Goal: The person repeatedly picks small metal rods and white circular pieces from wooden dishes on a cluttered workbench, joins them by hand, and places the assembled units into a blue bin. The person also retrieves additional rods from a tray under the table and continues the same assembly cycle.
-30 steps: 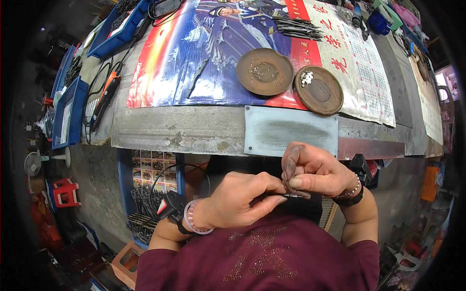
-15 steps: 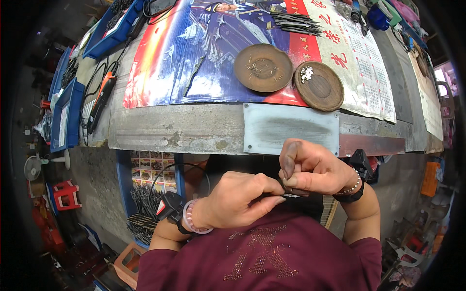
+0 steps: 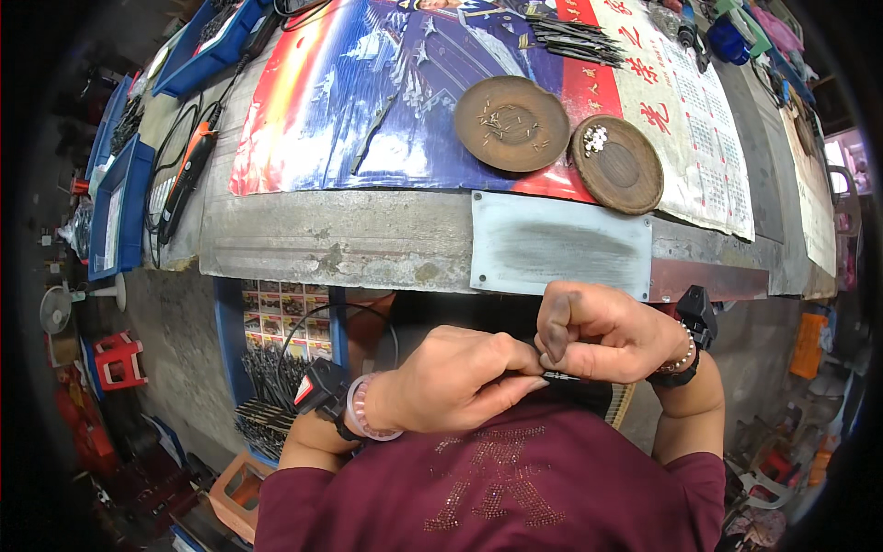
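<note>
My left hand [image 3: 455, 379] is closed in a pinch in front of my chest. Between its thumb and fingers is a thin piece with silvery segments [image 3: 563, 375], mostly hidden, its kind too small to make out. Pressed up against it, my right hand [image 3: 602, 333] is also closed, thumb against curled fingers with dark smudges. What its fingertips grip is hidden. Beyond the hands, on the bench, lie a brown round dish [image 3: 471, 138] with small thin pins in it and a smaller brown dish [image 3: 630, 179] with tiny white pieces [image 3: 594, 140].
A grey-smudged pale plate [image 3: 561, 248] covers part of the bench's near edge. A printed poster [image 3: 303, 138] bears a bundle of dark strips [image 3: 579, 41] and one single strip [image 3: 372, 138]. An orange-black corded tool [image 3: 189, 179] and a blue bin [image 3: 120, 221] are at left.
The view has shifted slightly, and the bench things sit a little differently in it. My right fingers have curled down closer over the piece; the left hand keeps its pinch.
</note>
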`<state>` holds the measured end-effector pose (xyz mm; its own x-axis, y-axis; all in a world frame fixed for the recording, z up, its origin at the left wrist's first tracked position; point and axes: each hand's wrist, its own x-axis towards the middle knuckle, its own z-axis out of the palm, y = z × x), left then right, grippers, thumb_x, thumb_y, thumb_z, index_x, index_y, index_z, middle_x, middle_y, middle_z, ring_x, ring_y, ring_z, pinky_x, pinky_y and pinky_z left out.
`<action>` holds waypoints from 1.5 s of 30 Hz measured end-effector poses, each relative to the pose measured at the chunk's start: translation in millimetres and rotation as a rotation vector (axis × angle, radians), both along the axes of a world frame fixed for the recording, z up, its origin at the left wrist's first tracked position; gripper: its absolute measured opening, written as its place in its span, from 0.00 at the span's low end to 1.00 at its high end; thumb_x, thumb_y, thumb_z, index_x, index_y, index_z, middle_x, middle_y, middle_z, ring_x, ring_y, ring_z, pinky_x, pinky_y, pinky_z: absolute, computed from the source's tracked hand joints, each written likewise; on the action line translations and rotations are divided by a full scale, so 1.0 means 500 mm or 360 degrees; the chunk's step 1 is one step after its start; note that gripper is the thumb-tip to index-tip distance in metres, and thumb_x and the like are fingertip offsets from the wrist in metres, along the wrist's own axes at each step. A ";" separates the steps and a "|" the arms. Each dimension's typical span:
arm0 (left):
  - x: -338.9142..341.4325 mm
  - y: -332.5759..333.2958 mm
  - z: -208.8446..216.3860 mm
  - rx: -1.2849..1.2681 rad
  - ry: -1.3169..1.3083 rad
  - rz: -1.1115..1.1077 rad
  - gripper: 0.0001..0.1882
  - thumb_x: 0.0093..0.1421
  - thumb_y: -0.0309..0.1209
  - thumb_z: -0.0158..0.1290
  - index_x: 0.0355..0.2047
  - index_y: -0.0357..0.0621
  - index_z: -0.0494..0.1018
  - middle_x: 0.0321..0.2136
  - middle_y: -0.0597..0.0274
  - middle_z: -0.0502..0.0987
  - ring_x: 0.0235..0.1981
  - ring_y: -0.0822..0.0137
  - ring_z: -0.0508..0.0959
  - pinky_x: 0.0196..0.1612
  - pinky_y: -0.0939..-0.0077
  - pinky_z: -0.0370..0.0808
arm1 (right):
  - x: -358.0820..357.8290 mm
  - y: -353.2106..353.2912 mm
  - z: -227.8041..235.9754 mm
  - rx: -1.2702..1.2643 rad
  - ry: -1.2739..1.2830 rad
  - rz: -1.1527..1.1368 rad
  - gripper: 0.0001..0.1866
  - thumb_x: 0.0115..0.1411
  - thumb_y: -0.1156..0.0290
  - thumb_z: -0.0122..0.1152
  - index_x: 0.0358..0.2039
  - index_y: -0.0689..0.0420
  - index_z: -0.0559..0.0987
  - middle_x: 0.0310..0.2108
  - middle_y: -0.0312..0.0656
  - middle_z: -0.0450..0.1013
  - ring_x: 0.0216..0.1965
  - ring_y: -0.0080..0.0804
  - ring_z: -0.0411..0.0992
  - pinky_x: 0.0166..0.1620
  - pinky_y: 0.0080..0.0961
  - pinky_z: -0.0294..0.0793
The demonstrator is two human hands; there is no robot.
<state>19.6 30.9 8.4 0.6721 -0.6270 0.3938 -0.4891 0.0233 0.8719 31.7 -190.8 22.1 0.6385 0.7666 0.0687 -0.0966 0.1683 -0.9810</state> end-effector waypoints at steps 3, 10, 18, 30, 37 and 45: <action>0.002 -0.001 -0.002 -0.0093 0.0087 -0.0032 0.10 0.52 0.24 0.63 0.30 0.41 0.72 0.19 0.58 0.74 0.17 0.59 0.75 0.20 0.70 0.70 | 0.012 0.003 0.004 -0.0014 -0.0178 0.0111 0.05 0.64 0.75 0.54 0.34 0.64 0.70 0.33 0.41 0.69 0.32 0.28 0.71 0.34 0.23 0.71; 0.018 0.010 0.000 0.0154 0.0164 -0.0171 0.08 0.54 0.23 0.58 0.34 0.40 0.70 0.20 0.55 0.73 0.20 0.56 0.76 0.22 0.68 0.71 | 0.015 0.008 0.059 -0.0521 -0.0697 0.0160 0.15 0.60 0.66 0.60 0.39 0.60 0.66 0.19 0.47 0.70 0.23 0.53 0.72 0.25 0.39 0.70; 0.022 -0.008 -0.020 0.0224 0.0045 0.0098 0.19 0.50 0.20 0.57 0.44 0.40 0.72 0.26 0.57 0.77 0.26 0.57 0.79 0.29 0.68 0.76 | -0.021 0.035 0.038 -0.1140 -0.1813 -0.0333 0.10 0.53 0.64 0.61 0.32 0.54 0.73 0.17 0.33 0.64 0.17 0.28 0.67 0.24 0.26 0.66; 0.017 -0.006 -0.003 0.0078 0.0484 0.0149 0.12 0.55 0.16 0.54 0.41 0.34 0.75 0.29 0.52 0.79 0.25 0.64 0.80 0.29 0.76 0.75 | 0.171 -0.124 -0.045 -0.1602 -0.1607 -0.1126 0.13 0.56 0.78 0.53 0.44 0.63 0.73 0.41 0.50 0.70 0.44 0.49 0.69 0.49 0.36 0.69; 0.015 -0.003 -0.006 0.0112 0.0549 0.0131 0.12 0.56 0.16 0.54 0.42 0.33 0.75 0.29 0.52 0.79 0.25 0.65 0.80 0.29 0.77 0.75 | 0.141 -0.120 -0.050 -0.1737 -0.1524 -0.0947 0.13 0.56 0.79 0.53 0.44 0.64 0.72 0.45 0.51 0.69 0.48 0.50 0.67 0.52 0.38 0.65; 0.017 -0.019 -0.007 0.0162 0.0506 0.0057 0.12 0.55 0.16 0.54 0.41 0.34 0.75 0.28 0.53 0.80 0.25 0.65 0.80 0.29 0.77 0.75 | 0.153 -0.140 -0.049 -0.1537 -0.1495 -0.1034 0.09 0.56 0.78 0.55 0.38 0.64 0.73 0.40 0.51 0.69 0.44 0.52 0.67 0.48 0.40 0.68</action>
